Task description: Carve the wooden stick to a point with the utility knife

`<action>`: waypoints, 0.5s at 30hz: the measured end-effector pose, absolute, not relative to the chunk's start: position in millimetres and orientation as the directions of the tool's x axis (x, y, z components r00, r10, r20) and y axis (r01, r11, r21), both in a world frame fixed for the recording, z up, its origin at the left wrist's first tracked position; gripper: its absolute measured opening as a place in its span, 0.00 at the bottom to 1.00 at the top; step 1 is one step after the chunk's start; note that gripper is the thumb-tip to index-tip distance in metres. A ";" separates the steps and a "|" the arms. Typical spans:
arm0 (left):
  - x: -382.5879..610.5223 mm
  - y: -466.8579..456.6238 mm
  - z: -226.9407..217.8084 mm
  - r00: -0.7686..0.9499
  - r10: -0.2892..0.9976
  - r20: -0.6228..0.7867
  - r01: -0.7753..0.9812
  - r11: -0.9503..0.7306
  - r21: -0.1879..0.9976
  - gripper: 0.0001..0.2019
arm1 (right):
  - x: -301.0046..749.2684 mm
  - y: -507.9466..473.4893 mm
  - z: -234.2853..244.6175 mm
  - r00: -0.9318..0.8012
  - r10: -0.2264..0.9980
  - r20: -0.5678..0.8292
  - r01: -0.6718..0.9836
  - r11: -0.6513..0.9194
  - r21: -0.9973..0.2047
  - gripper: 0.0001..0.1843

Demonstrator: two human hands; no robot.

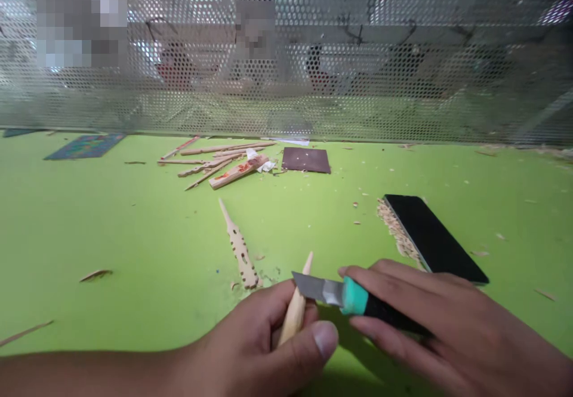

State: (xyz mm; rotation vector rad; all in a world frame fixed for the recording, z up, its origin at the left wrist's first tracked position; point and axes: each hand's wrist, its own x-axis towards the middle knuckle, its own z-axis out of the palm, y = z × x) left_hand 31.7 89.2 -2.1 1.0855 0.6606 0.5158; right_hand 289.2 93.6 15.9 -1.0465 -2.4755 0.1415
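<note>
My left hand (268, 340) is closed around a pale wooden stick (294, 316) whose tapered tip points away from me. In my right hand (430, 319) is a carving knife (356, 298) with a black and teal handle. Its slanted blade lies across the stick just below the thin tip, at or very near the wood. Beyond my left hand a notched, carved wooden piece (239, 248) with dark holes lies flat on the green table (134, 224). The lower end of the stick is hidden in my left palm.
A dark phone (434, 236) lies at the right, wood shavings (398, 230) piled along its left edge. Farther back are several wooden sticks (228, 149), a red-stained wood piece (239, 172) and brown sandpaper (307, 159). A perforated metal screen (286, 86) closes off the far edge.
</note>
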 end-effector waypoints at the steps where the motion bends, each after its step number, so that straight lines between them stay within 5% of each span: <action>1: 32.7 89.5 -2.1 0.700 0.669 -0.251 -0.054 0.400 0.915 0.23 | 288.5 92.9 15.6 -0.621 0.703 0.347 0.656 0.708 -0.261 0.16; 10: 35.1 97.9 4.0 0.732 0.612 -0.299 -0.057 0.493 0.868 0.21 | 286.9 85.0 3.7 -0.616 0.719 0.321 0.677 0.692 -0.251 0.18; 15: 34.5 97.5 6.8 0.708 0.638 -0.304 0.040 0.394 0.918 0.22 | 288.7 87.6 3.8 -0.561 0.736 0.379 0.726 0.657 -0.203 0.17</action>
